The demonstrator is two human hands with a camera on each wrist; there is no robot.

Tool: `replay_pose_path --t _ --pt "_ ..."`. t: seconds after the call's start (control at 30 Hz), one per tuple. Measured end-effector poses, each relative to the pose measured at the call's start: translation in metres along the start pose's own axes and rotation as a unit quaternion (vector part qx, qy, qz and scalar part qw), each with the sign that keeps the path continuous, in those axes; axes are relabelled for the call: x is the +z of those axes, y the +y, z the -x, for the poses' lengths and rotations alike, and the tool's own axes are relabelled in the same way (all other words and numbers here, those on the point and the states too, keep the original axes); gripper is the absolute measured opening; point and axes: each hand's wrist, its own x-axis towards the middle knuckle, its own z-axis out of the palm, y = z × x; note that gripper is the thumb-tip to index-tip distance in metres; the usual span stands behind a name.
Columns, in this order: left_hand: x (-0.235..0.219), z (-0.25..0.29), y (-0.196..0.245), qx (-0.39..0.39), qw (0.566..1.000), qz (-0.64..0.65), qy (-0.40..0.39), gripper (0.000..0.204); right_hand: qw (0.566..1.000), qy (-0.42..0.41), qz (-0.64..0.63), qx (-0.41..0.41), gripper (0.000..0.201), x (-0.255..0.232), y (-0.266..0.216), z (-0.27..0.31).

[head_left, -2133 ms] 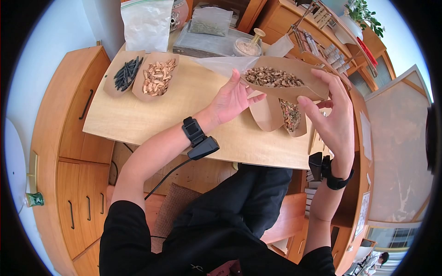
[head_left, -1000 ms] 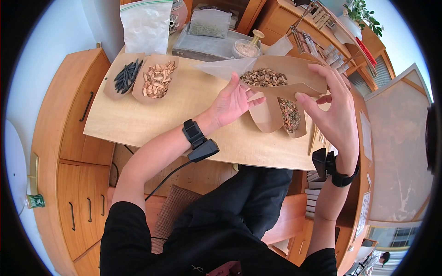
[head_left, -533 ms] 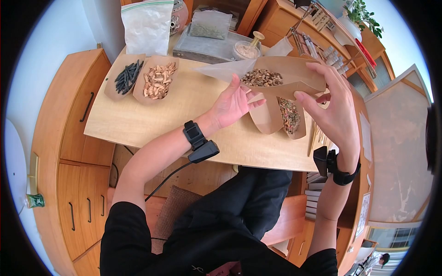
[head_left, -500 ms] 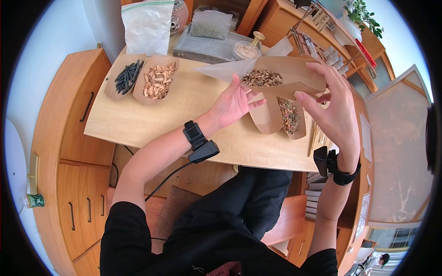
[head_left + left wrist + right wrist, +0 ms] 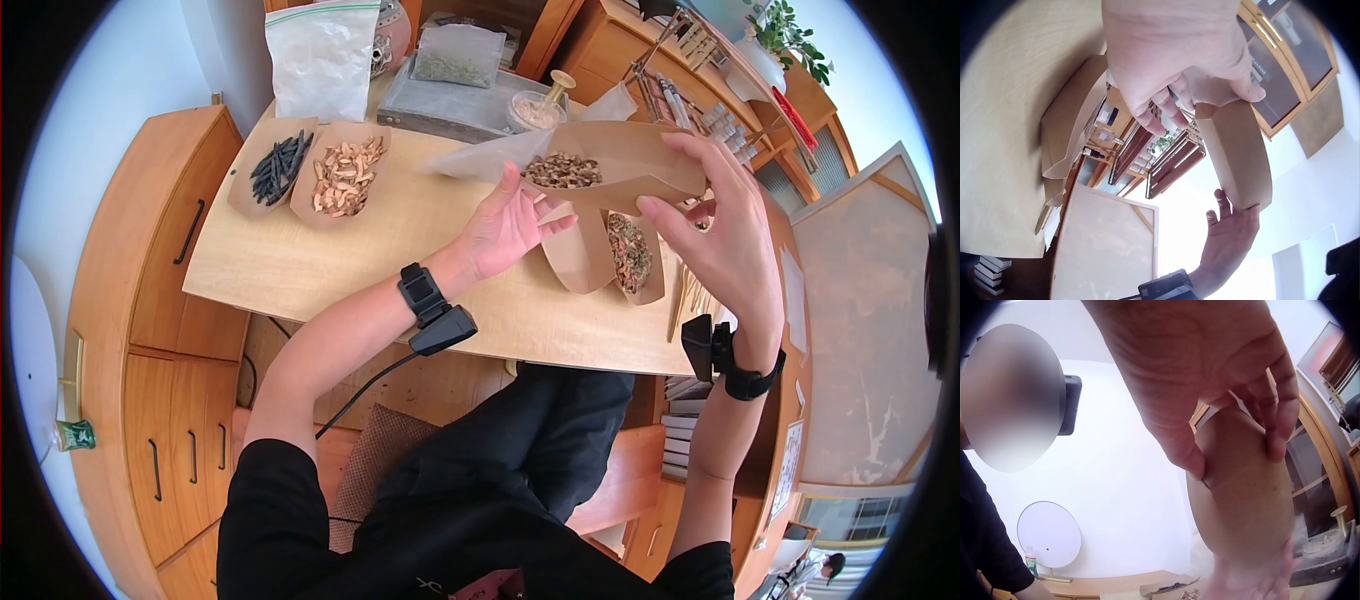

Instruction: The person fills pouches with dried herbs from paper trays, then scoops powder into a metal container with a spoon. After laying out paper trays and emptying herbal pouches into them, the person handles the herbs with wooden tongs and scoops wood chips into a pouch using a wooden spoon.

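Note:
A brown kraft-paper tray (image 5: 650, 155) is tilted above the table, its left end lower. Chopped brown dried pieces (image 5: 562, 170) lie heaped toward that end. My right hand (image 5: 728, 225) pinches the raised end between thumb and fingers, also plain in the right wrist view. My left hand (image 5: 500, 230), palm up, holds a translucent bag (image 5: 465, 160) under the lower end; in the left wrist view the bag (image 5: 1207, 87) shows between thumb and fingers, against the tray (image 5: 1235, 153). The tray's lip hides part of the bag's mouth.
Below the raised tray sit another paper tray (image 5: 575, 255) and one with mixed herbs (image 5: 630, 255). Trays of dark sticks (image 5: 278, 168) and pale wood chips (image 5: 345, 175) stand left. Behind are a white zip bag (image 5: 320, 60), a grey box (image 5: 440, 100) and a powder bowl (image 5: 535, 108).
The brown pieces have slid left down the tray, and fewer show in it. The right hand has shifted slightly, tilting the tray; the left hand has barely moved.

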Motion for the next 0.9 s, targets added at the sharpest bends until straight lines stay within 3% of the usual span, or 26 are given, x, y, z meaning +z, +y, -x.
replay_pose_path --t 0.9 --pt "-0.002 0.001 -0.008 -0.03 0.999 0.021 0.005 0.062 0.998 -0.046 0.018 -0.042 0.048 -0.009 0.002 -0.015"
